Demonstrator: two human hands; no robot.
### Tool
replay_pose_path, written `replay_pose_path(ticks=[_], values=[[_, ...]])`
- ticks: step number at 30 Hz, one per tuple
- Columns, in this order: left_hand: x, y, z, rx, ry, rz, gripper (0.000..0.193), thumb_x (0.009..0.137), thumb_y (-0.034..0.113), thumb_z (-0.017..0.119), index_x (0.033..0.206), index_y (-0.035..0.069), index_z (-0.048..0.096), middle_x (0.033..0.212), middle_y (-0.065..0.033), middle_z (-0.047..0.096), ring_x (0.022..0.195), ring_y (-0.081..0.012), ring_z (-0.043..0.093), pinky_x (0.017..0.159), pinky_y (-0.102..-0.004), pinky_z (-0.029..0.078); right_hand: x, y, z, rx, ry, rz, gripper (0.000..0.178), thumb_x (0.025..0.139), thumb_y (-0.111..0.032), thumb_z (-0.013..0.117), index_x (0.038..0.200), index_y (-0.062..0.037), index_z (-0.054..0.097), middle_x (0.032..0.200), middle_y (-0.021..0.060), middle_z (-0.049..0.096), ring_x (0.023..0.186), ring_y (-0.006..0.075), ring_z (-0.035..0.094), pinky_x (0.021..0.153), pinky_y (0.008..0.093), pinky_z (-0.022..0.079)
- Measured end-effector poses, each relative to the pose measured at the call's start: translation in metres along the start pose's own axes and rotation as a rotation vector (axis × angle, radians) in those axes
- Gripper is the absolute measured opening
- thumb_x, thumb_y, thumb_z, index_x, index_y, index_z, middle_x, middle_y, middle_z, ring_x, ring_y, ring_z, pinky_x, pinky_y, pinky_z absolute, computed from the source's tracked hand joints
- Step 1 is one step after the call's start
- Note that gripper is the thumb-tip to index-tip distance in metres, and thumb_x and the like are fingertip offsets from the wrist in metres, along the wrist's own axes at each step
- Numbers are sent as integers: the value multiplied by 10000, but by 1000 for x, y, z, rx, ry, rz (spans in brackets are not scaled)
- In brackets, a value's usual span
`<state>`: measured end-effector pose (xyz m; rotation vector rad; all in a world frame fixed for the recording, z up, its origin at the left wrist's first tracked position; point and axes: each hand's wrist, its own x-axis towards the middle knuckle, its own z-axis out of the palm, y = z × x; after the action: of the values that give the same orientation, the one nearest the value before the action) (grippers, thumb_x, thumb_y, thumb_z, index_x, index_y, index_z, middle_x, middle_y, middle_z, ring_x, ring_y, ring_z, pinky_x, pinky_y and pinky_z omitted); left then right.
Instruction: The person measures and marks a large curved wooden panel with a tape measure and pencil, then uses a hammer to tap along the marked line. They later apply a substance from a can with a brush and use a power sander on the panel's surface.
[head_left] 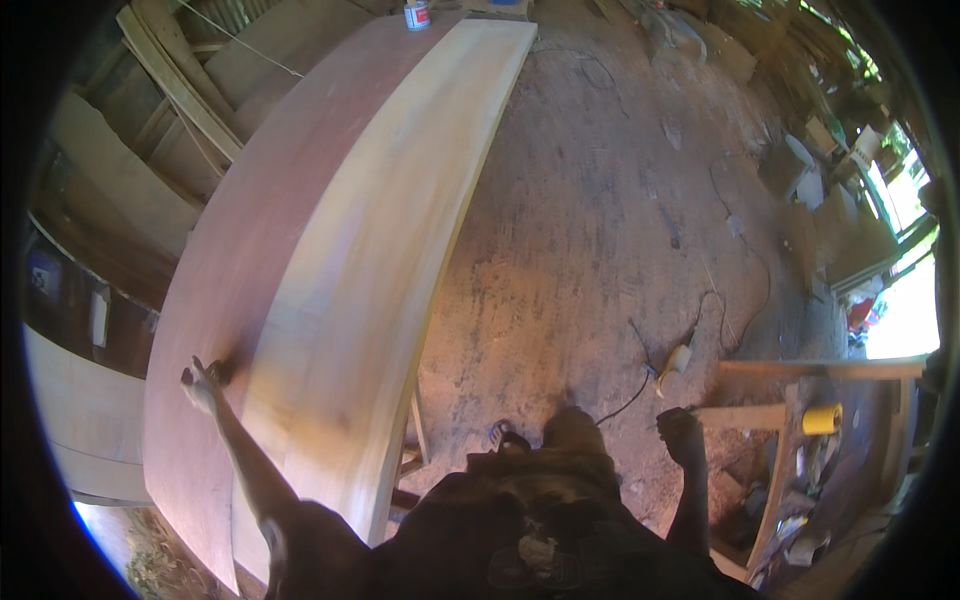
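Note:
My left hand (203, 388) is over the reddish-brown board (215, 285), close to its seam with the pale wooden board (345, 250). Its fingers look spread, and a dark patch beside them could be fingers or shadow. The two boards lie side by side as one long, raised surface. My right hand (682, 436) hangs at my right side, away from the boards, curled into a fist. Deep shadow hides whatever may be inside it. A small tin (416, 16) stands on the far end of the reddish-brown board.
On the dusty floor (570, 230) lies a pale corded tool (676, 364), its dark cord trailing around. At my right, a wooden frame (745, 416) stands near a yellow roll (822, 419). Planks (165, 75) lean at the far left. Cartons and clutter (845, 235) line the right side.

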<state>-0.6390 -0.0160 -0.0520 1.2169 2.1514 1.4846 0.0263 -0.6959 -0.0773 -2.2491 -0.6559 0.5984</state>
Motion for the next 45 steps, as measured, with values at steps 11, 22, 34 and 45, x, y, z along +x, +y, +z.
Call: replay_pose_path(ticks=[11, 22, 34, 45], values=[[-151, -20, 14, 670, -86, 133, 450, 970, 458, 658, 1071, 22, 711, 1001, -192, 726, 919, -375, 693, 800, -503, 542, 392, -122, -6, 147, -183, -140, 303, 966, -243, 679, 1049, 47, 700, 851, 138, 719, 757, 221, 715, 667, 336, 545], [-232, 168, 156, 1007, 125, -272, 525, 940, 435, 630, 1340, 94, 621, 1451, -142, 541, 1382, -389, 443, 1137, -542, 361, 573, -536, 197, -171, -474, -1278, 216, 908, -106, 711, 1100, -7, 722, 1056, 151, 704, 1005, 345, 666, 873, 451, 528], [-192, 242, 278, 637, -136, 224, 381, 912, 327, 733, 1240, 134, 713, 1269, -71, 673, 1233, -293, 576, 1055, -421, 459, 583, -660, 433, -316, -734, -1478, 255, 878, -154, 783, 1120, -79, 749, 993, 101, 695, 961, 300, 683, 834, 435, 542], [-238, 265, 254, -699, 174, -635, 925, 955, 408, 709, 1556, -110, 234, 1598, -327, 247, 1468, -412, 367, 1130, -513, 421, 677, -602, 368, 250, -770, -501, 533, 958, -264, 712, 1382, 21, 561, 1296, 183, 652, 1156, 278, 687, 937, 391, 552]])
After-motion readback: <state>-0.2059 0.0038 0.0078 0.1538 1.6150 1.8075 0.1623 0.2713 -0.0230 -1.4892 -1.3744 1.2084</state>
